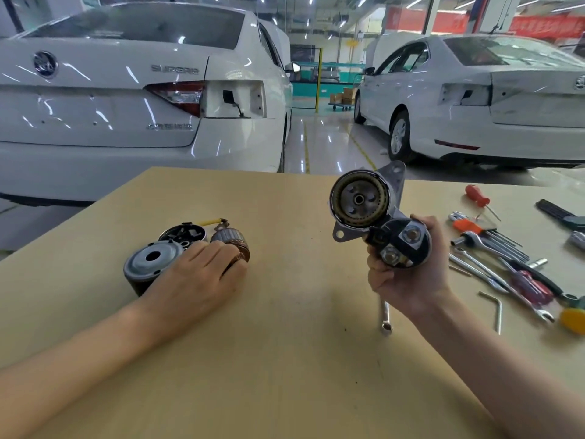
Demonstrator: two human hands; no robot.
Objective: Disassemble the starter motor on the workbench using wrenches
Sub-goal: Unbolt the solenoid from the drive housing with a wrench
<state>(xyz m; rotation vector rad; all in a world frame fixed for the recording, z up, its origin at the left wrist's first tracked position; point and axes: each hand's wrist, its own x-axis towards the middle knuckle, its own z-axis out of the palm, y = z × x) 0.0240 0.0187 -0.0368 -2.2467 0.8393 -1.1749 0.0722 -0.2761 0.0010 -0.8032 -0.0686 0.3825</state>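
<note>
My right hand (pixel 408 277) grips the black solenoid (pixel 402 245) of the starter motor's front housing (pixel 359 198) and holds it up above the workbench (pixel 285 359), its open gear end facing me. My left hand (pixel 199 274) rests with curled fingers on the copper-wound armature (pixel 234 245), which lies on the bench. Beside it lie the grey end cap (pixel 150 261) on the dark motor casing and the black brush holder (pixel 182 234) with a yellow lead. A combination wrench (pixel 385 318) lies on the bench under my right wrist.
Tools lie spread at the bench's right: a ratchet (pixel 474 240), wrenches, red-handled screwdrivers (pixel 476 195), an orange hex-key set (pixel 471 225) and a loose hex key (pixel 495 307). Two white cars stand beyond the bench's far edge.
</note>
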